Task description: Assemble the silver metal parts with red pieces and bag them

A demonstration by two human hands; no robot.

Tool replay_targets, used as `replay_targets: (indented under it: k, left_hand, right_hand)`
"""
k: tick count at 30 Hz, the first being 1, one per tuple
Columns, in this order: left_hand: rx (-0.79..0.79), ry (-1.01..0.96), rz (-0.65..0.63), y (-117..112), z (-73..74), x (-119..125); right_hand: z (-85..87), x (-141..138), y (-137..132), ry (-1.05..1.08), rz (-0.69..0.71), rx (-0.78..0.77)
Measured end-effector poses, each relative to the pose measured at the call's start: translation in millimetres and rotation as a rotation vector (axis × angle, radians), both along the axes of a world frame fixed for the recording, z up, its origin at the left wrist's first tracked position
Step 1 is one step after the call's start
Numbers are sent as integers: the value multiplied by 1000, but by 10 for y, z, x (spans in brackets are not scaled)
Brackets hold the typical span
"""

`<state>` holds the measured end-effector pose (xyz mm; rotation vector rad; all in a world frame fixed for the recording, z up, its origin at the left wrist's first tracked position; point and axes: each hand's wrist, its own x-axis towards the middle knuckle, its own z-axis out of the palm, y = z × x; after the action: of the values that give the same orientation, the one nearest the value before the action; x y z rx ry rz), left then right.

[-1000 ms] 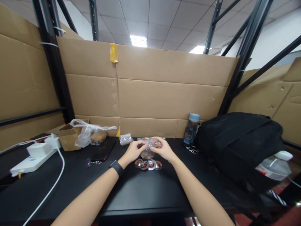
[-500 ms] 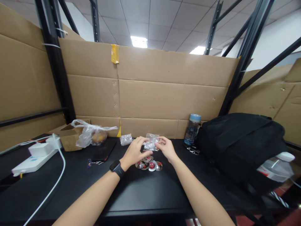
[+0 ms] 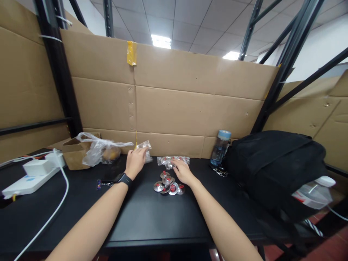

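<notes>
My left hand (image 3: 135, 162), with a dark watch at the wrist, grips a crinkled clear plastic packet (image 3: 147, 145) close to the cardboard wall. To the right, my right hand (image 3: 184, 172) has its bent fingers on another clear plastic packet (image 3: 185, 160), which lies on the black table and shows silvery and red bits inside. Part of that packet is covered by the fingers. In front of both hands sits a loose pile of several small silver finger cymbals (image 3: 168, 180) with red straps; neither hand touches it.
Cardboard (image 3: 168, 112) walls off the back of the table (image 3: 160, 221). At left are a white power strip (image 3: 31, 183), an open carton (image 3: 74, 152) and a knotted plastic bag (image 3: 98, 152). A water bottle (image 3: 219, 148) and black backpack (image 3: 272, 170) stand at right.
My hands have moved apart. The left went leftward to the packet by the wall, which is now lifted; the right stayed with the other packet, now lower on the table. The cymbals are uncovered.
</notes>
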<state>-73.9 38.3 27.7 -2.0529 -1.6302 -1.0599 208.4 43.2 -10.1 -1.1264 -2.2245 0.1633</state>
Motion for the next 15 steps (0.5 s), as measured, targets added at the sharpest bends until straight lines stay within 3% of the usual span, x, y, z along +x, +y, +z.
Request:
replay_targets:
  k: [3, 8, 12, 15]
  left_hand:
    - [-163, 77, 50, 103, -110, -110]
    - [-335, 82, 7, 123, -217, -56]
    - [-181, 6, -46, -4, -132, 15]
    - [-59, -60, -121, -138, -30, 109]
  right_hand:
    - [-60, -26, 16, -157, -46, -67]
    - [-2, -30, -44, -229, -126, -76]
    - [94, 88, -82, -206, -145, -118]
    - [143, 212, -79, -1, -58, -143]
